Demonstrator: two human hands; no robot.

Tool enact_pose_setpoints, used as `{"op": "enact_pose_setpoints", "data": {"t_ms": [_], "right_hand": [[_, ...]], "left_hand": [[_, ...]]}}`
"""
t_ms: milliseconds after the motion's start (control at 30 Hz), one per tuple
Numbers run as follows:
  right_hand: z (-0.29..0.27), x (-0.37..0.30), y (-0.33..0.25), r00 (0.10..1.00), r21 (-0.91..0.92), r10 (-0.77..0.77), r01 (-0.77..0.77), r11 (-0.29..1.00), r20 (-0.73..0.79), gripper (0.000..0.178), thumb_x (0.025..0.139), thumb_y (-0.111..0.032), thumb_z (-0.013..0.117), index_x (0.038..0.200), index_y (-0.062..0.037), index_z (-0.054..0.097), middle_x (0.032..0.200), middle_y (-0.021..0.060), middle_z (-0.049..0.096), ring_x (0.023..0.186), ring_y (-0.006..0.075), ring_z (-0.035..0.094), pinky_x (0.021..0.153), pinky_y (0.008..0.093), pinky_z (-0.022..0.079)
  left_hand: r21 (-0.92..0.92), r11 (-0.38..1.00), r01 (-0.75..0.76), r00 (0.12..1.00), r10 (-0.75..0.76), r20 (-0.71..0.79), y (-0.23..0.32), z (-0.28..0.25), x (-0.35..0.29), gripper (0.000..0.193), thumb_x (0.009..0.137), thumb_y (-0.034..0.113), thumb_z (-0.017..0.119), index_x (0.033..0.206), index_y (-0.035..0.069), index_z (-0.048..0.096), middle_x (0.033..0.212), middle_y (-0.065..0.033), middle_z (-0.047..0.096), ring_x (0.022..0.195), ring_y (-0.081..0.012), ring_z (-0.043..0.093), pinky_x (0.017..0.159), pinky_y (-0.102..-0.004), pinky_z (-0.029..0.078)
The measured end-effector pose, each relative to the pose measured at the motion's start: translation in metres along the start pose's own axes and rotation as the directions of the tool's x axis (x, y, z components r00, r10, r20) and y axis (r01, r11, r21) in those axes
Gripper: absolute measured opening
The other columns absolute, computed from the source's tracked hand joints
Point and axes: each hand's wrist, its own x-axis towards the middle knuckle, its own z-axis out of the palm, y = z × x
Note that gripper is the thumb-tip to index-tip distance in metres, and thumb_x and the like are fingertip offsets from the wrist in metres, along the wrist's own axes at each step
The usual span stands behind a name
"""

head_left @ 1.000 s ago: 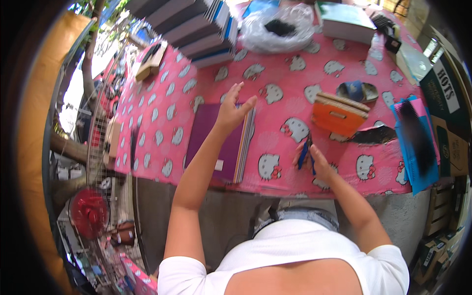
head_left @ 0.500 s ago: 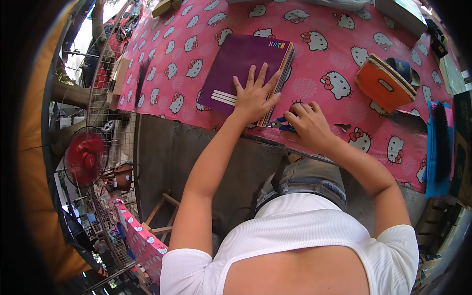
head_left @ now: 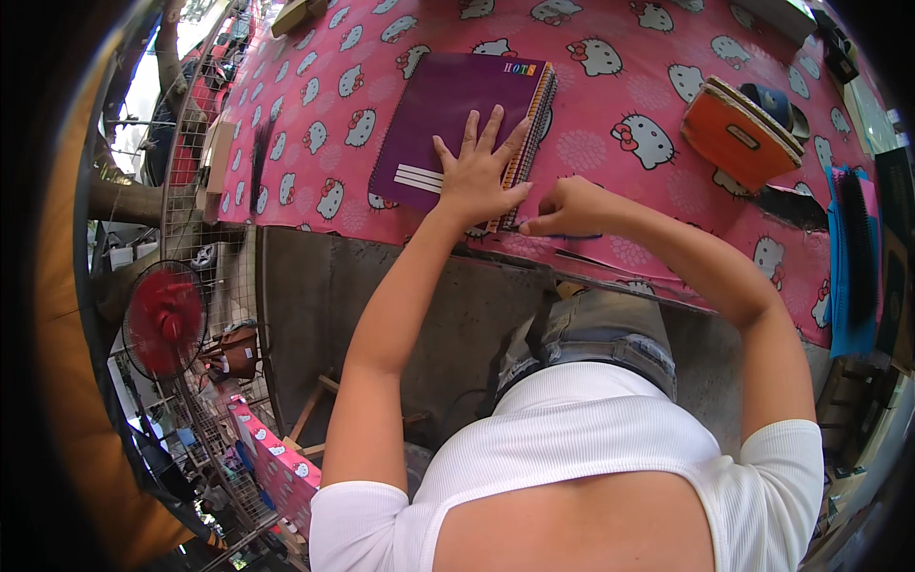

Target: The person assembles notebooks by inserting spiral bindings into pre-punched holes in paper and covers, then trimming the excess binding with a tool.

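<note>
A purple spiral notebook (head_left: 427, 116) lies aslant on the table, its coil binding (head_left: 527, 143) along the right side. My left hand (head_left: 477, 181) is spread flat on its cover, fingers apart, with the thumb reaching over the binding. At the lower end of the coil, my right hand (head_left: 564, 205) is closed, thumb and fingertips pinched together. What sits in that pinch is too small to make out. A blue-handled tool (head_left: 578, 236), like small pliers, shows partly beneath the right hand; the rest is hidden.
A pink patterned cloth (head_left: 581, 148) covers the table. To the right are an orange pouch (head_left: 739, 138), a dark blue roll (head_left: 770, 103) and a blue item with a black brush-like strip (head_left: 851, 262). A red fan (head_left: 167, 319) stands at left beside a wire-mesh fence.
My right hand has turned and drawn its fingertips to the coil's lower end. The blue-handled tool, in its fingers before, is now mostly hidden under it. My left hand stays on the notebook.
</note>
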Motion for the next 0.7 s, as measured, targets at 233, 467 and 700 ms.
{"op": "enact_pose_setpoints", "data": {"t_ms": [233, 467, 700], "right_hand": [[0.028, -0.012, 0.028, 0.596, -0.717, -0.704, 0.285, 0.636, -0.388, 0.033, 0.074, -0.036, 0.071, 0.088, -0.0071, 0.062, 0.086, 0.0088, 0.057, 0.086, 0.0267, 0.059, 0.081, 0.0368, 0.043], [0.017, -0.005, 0.023, 0.949, -0.198, -0.238, 0.198, 0.960, -0.204, 0.041, 0.069, -0.036, 0.075, 0.092, -0.0057, 0.059, 0.084, 0.0094, 0.055, 0.080, 0.0265, 0.060, 0.070, 0.0418, 0.047], [0.021, -0.005, 0.035, 0.635, -0.637, -0.681, 0.363, 0.679, -0.364, 0.041, 0.069, -0.036, 0.075, 0.093, -0.0070, 0.058, 0.084, 0.0100, 0.054, 0.079, 0.0268, 0.060, 0.067, 0.0431, 0.047]], "left_hand": [[-0.016, 1.000, -0.014, 0.999, 0.013, -0.040, -0.001, 0.004, -0.001, 0.085, 0.073, 0.044, 0.065, 0.147, 0.037, 0.023, 0.156, -0.0086, 0.014, 0.142, -0.0385, 0.010, 0.097, -0.0780, 0.005], [-0.019, 1.000, -0.024, 0.998, 0.023, -0.054, -0.003, 0.004, 0.000, 0.084, 0.073, 0.042, 0.065, 0.147, 0.037, 0.024, 0.155, -0.0092, 0.016, 0.142, -0.0386, 0.011, 0.097, -0.0779, 0.005], [-0.047, 0.998, -0.030, 0.997, 0.026, -0.074, -0.004, 0.006, -0.001, 0.083, 0.073, 0.041, 0.065, 0.146, 0.036, 0.027, 0.155, -0.0100, 0.017, 0.142, -0.0388, 0.012, 0.097, -0.0780, 0.004]]}}
